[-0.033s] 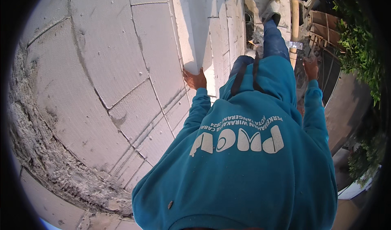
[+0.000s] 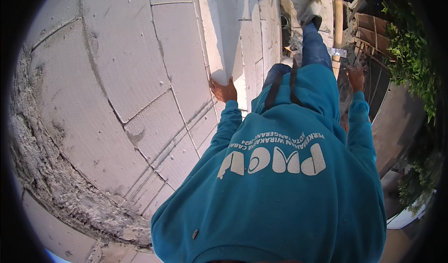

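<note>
My left hand (image 2: 223, 89) grips the lower end of a long white block or board (image 2: 217, 34), its fingers curled round the edge, against a pale block wall (image 2: 116, 67) with mortar seams. My right hand (image 2: 355, 79) is out to the right beside my blue-jeaned leg (image 2: 315, 46), its fingers curled on something grey and dusty that I cannot make out. A shiny metal strip (image 2: 340, 52) lies near it, across a bamboo pole (image 2: 337, 11). My teal sweatshirt (image 2: 270, 197) fills the lower middle.
A rough cement band (image 2: 56, 179) curves along the lower left. My boot (image 2: 311, 19) rests on a narrow dusty walkway at the top. Wooden boards (image 2: 375, 30), dark sheeting and leafy branches (image 2: 410, 58) are beyond the right side, at a lower level.
</note>
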`<state>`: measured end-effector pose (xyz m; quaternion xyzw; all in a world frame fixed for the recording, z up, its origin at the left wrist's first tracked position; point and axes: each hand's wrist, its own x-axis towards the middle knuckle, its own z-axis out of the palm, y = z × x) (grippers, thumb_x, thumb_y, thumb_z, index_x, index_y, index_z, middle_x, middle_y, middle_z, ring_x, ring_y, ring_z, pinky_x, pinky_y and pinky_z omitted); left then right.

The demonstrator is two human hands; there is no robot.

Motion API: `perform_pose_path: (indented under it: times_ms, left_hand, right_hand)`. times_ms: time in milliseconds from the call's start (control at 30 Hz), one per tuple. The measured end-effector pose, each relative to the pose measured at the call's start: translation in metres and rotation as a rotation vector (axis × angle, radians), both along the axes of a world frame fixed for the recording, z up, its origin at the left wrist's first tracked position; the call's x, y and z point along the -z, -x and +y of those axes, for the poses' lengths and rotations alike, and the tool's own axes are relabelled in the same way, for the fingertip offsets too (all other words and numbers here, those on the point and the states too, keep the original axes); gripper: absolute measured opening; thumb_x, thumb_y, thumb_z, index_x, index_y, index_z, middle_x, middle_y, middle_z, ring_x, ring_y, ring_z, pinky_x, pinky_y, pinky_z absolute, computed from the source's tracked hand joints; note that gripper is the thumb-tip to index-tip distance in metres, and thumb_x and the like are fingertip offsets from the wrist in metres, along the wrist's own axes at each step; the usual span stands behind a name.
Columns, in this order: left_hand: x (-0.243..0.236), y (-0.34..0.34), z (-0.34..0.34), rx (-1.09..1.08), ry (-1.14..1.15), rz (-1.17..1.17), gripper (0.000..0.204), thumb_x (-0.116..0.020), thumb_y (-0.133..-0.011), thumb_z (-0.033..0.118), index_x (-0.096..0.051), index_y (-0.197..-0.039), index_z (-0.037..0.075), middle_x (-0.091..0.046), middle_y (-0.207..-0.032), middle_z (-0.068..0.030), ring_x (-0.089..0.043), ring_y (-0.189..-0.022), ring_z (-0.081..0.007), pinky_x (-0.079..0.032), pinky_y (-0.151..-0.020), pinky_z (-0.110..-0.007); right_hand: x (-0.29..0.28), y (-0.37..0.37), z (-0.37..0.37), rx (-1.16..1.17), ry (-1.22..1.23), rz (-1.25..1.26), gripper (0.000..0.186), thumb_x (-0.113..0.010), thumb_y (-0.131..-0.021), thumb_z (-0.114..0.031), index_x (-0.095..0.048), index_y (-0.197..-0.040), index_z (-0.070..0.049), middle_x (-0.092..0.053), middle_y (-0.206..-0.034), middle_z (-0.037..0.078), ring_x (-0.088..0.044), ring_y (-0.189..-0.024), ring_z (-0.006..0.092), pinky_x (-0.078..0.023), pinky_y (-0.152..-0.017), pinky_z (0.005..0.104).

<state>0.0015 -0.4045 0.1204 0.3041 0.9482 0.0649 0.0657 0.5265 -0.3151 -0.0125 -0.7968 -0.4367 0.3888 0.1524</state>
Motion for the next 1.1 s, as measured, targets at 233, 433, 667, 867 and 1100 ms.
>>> perform_pose_path:
  times_ms: [233,433,667,867,1100]
  left_hand:
    - [-0.013,-0.014,0.002,-0.018,0.005,0.096,0.088,-0.081,-0.074,0.034,-0.038,-0.147,0.014,-0.037,-0.136,-0.0149,-0.042,-0.125,-0.0385,-0.041,-0.100,-0.050]
    - [-0.011,-0.014,0.017,-0.069,0.129,0.107,0.088,-0.077,-0.077,0.040,-0.034,-0.149,0.014,-0.035,-0.132,-0.0193,-0.042,-0.120,-0.0404,-0.042,-0.095,-0.050]
    - [-0.002,-0.006,0.008,-0.016,0.110,0.145,0.088,-0.076,-0.078,0.041,-0.033,-0.149,0.012,-0.034,-0.131,-0.0225,-0.042,-0.117,-0.0408,-0.044,-0.094,-0.049]
    - [-0.008,-0.010,0.011,-0.019,0.110,0.061,0.090,-0.075,-0.079,0.040,-0.030,-0.150,0.008,-0.032,-0.135,-0.0258,-0.040,-0.120,-0.0427,-0.044,-0.095,-0.048]
    - [0.000,-0.007,0.007,0.017,0.082,0.092,0.090,-0.075,-0.080,0.038,-0.029,-0.150,0.007,-0.029,-0.138,-0.0272,-0.038,-0.122,-0.0437,-0.044,-0.097,-0.047]
  right_hand:
    - [0.009,0.005,-0.008,-0.121,-0.059,-0.229,0.063,-0.068,-0.084,-0.031,-0.047,-0.137,-0.004,-0.065,-0.117,0.022,-0.068,-0.098,0.0326,-0.051,-0.089,0.0432]
    - [0.033,-0.008,-0.005,-0.131,-0.117,-0.165,0.059,-0.066,-0.084,-0.027,-0.047,-0.135,-0.003,-0.067,-0.112,0.022,-0.067,-0.100,0.0343,-0.051,-0.089,0.0435]
    - [-0.016,0.027,0.013,-0.143,0.008,-0.061,0.062,-0.068,-0.084,-0.033,-0.047,-0.135,-0.006,-0.057,-0.129,0.023,-0.054,-0.120,0.0410,-0.044,-0.100,0.0457]
    - [-0.018,0.037,0.015,-0.113,0.027,-0.114,0.055,-0.069,-0.082,-0.028,-0.053,-0.130,-0.006,-0.060,-0.122,0.024,-0.062,-0.105,0.0402,-0.048,-0.091,0.0464]
    - [-0.006,0.034,-0.010,-0.106,-0.104,-0.081,0.056,-0.067,-0.082,-0.031,-0.053,-0.130,-0.005,-0.059,-0.125,0.023,-0.056,-0.116,0.0401,-0.044,-0.098,0.0455]
